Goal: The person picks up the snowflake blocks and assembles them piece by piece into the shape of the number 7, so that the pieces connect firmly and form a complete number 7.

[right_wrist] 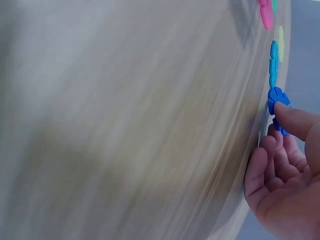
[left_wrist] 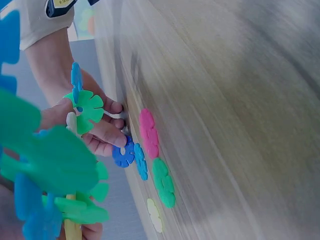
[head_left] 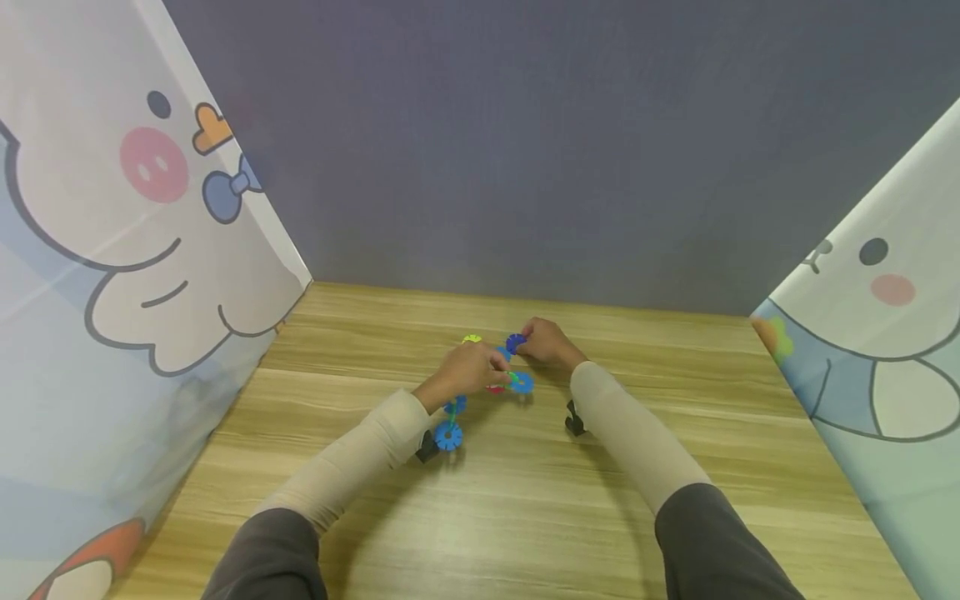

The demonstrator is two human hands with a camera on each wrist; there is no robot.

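Observation:
My left hand (head_left: 468, 368) grips a chain of interlocking plastic flower discs above the table. At the chain's near end hangs a blue disc (head_left: 448, 436), and another blue disc (head_left: 522, 383) sticks out past the fingertips. Green discs (left_wrist: 90, 111) of the chain show large in the left wrist view, where the left hand is mostly hidden behind them. Thumb and fingers of my right hand (head_left: 547, 343) pinch a dark blue disc (right_wrist: 277, 97) low over the table. Right beside it lies a light blue disc (right_wrist: 273, 65).
Loose on the wooden table (head_left: 495, 517) lie a pink disc (left_wrist: 148, 132), a green disc (left_wrist: 163, 182) and a pale yellow disc (left_wrist: 154, 215). A grey wall (head_left: 525, 150) stands behind, with cartoon-printed panels (head_left: 60, 292) at the sides.

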